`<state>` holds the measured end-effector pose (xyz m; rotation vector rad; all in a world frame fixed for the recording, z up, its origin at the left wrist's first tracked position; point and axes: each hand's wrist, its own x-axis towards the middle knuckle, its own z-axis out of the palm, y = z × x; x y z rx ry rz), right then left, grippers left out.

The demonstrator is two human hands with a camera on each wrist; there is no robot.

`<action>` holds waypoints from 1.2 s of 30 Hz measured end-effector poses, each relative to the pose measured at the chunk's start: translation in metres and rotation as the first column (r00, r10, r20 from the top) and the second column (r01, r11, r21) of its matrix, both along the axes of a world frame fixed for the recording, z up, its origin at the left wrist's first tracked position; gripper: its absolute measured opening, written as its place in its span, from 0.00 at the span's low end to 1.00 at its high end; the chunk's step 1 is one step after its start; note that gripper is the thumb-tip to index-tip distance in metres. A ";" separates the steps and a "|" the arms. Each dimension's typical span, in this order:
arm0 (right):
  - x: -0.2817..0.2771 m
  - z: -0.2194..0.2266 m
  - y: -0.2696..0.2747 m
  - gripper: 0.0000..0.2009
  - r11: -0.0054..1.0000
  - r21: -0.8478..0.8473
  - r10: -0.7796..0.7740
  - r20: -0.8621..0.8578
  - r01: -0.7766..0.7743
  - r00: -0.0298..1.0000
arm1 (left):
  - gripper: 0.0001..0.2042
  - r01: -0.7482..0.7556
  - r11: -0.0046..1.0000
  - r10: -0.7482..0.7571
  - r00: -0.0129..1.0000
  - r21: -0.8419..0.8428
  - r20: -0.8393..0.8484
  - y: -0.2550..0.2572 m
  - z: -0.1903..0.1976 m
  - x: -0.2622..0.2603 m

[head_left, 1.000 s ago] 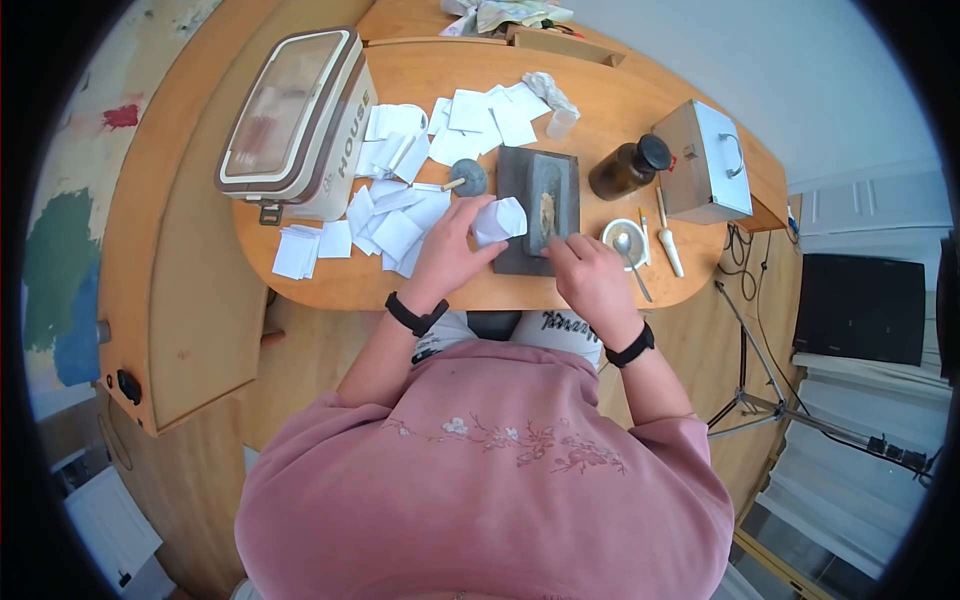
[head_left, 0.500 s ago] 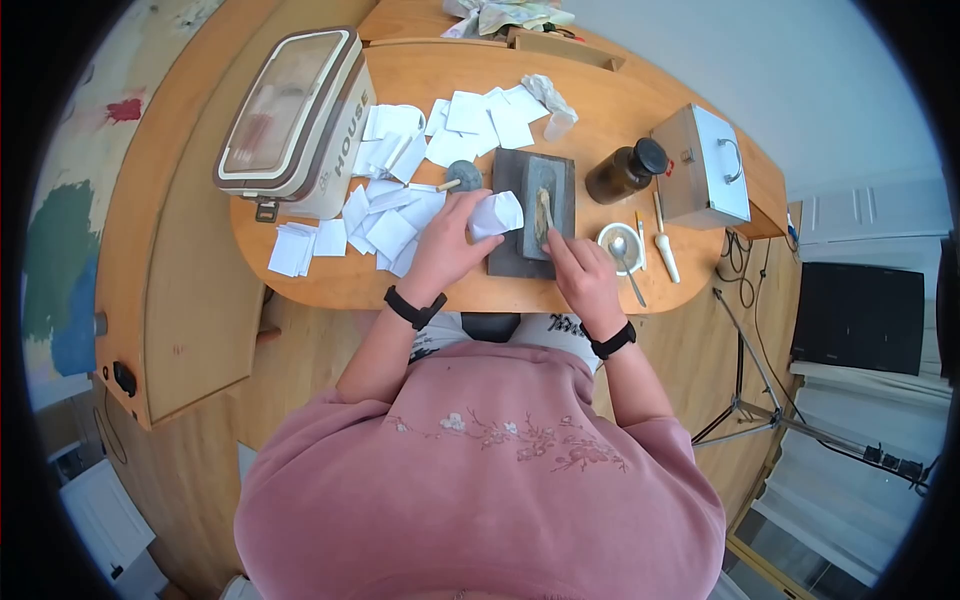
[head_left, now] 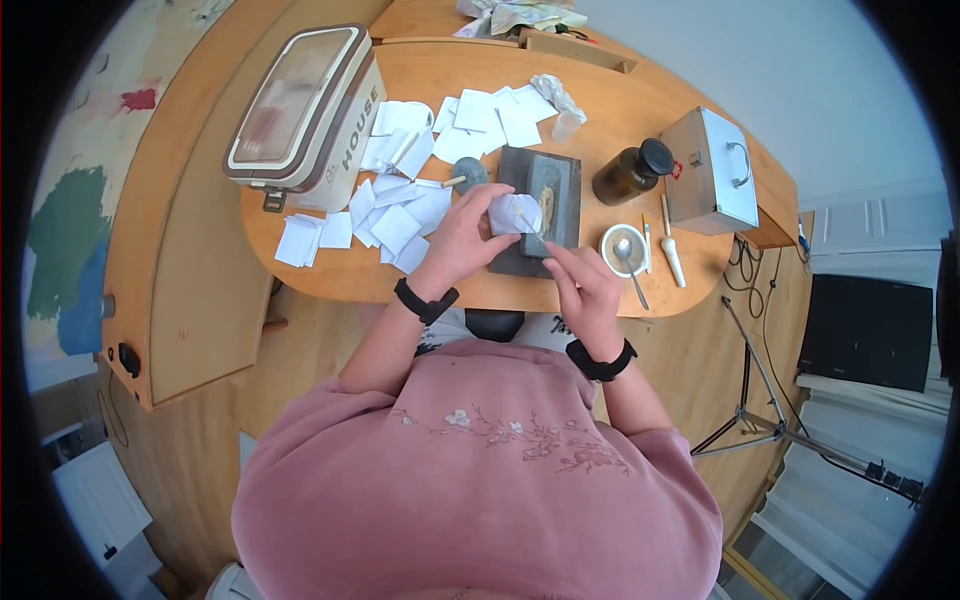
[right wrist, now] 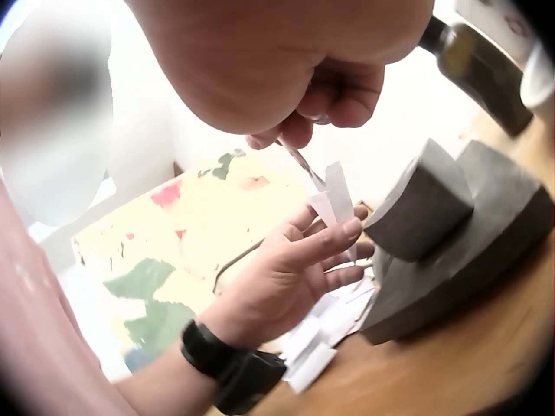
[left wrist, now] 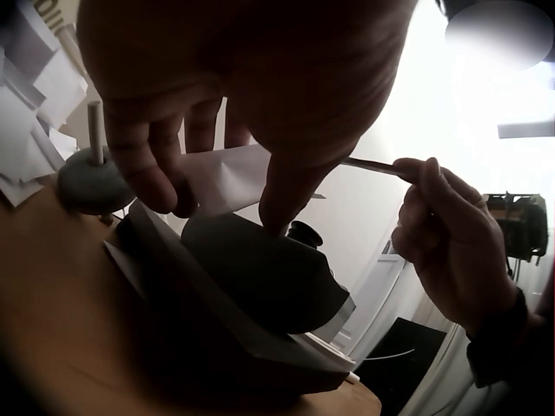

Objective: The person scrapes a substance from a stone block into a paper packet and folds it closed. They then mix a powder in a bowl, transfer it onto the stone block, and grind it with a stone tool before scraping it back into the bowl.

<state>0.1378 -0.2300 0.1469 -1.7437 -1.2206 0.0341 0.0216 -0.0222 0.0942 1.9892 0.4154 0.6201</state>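
Note:
In the head view, my left hand (head_left: 462, 238) holds a folded white paper packet (head_left: 512, 214) between thumb and fingers, with its mouth facing up. My right hand (head_left: 588, 288) pinches a thin metal tool (left wrist: 375, 165), whose far end reaches the packet; in the right wrist view it meets the paper (right wrist: 338, 191) at its opening. Just right of the packet lies a grey stone trough (head_left: 566, 185) on a dark slab (head_left: 512, 168), with pale brown powder (head_left: 546, 205) inside. A round grey stone roller (head_left: 469, 174) with a wooden handle sits behind my left hand.
Loose white papers (head_left: 398, 228) spread over the left of the table. On the right stand a white bowl (head_left: 607, 243) with a spoon (head_left: 636, 280), a brown bottle (head_left: 622, 180) and a metal case (head_left: 722, 165). A large lidded box (head_left: 352, 150) stands back left.
My right hand has brought the thin tool out of the trough and leftward to the packet. My left hand has turned the packet, so its opening now faces up.

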 end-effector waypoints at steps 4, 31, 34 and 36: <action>0.001 -0.011 0.006 0.09 1.000 0.005 -0.004 -0.476 0.008 0.879 | 0.33 0.039 0.989 -0.039 0.999 -0.143 -0.001 -0.004 0.008 -0.003; 0.043 -0.044 0.025 0.14 0.999 -0.025 -0.006 0.476 0.020 0.879 | 0.33 -0.074 0.997 0.076 0.995 0.038 -0.064 0.009 -0.013 -0.015; 0.046 -0.044 0.025 0.15 0.999 -0.035 0.011 0.495 0.007 0.869 | 0.33 -0.071 0.996 0.075 0.994 0.048 -0.078 0.009 -0.011 -0.014; 0.046 -0.043 0.024 0.15 0.999 -0.043 0.015 0.502 0.008 0.864 | 0.33 -0.070 0.996 0.074 0.994 0.055 -0.075 0.010 -0.011 -0.013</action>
